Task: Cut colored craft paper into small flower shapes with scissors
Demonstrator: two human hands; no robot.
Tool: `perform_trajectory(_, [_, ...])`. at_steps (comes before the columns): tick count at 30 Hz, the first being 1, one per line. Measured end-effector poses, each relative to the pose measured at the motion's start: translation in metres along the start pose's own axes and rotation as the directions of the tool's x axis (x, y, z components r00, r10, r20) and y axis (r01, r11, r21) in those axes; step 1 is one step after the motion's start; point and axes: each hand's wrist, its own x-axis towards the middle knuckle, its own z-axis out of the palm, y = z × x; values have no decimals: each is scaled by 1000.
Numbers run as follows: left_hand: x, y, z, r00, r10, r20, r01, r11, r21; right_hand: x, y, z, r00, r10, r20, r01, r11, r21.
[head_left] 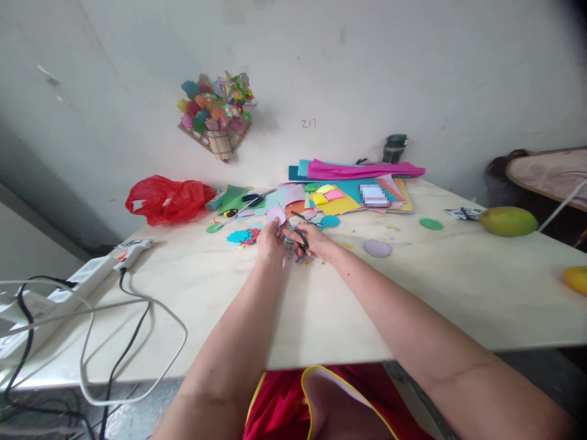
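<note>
Between the fingers of my left hand (pixel 271 239) is a small piece of lilac paper (pixel 276 215). My right hand (pixel 316 238) grips black-handled scissors (pixel 300 238), whose blades point up and away beside the paper. Whether the blades touch the paper I cannot tell. Tiny colored paper scraps lie on the table under my hands. Just left of my left hand sit blue scalloped paper cutouts (pixel 239 237) and red scalloped cutouts (pixel 254 235). To the right of my right hand lie a blue paper circle (pixel 330 221) and a lilac paper circle (pixel 378 248).
Colored paper sheets (pixel 346 198) and a second pair of scissors (pixel 252 198) lie behind my hands. A red plastic bag (pixel 167 198) is at the back left. A power strip (pixel 87 272) with cables and a glue gun (pixel 134 252) occupy the left side. A mango (pixel 508 220) rests on the right.
</note>
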Motion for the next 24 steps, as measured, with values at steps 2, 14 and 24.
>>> perform_trajectory(2, [0,0,0,1000,3,-1,-3,1000,4,0,0,1,1000,0,-5,0,1000,2])
perform_trajectory(14, [-3,2,4,998,-45,-46,43,998,-36,-1,-3,3,1000,2,-28,-2,1000,3])
perform_trajectory(24, [-1,2,2,998,-44,-35,42,998,-48,-1,-3,3,999,-5,-34,5,1000,-4])
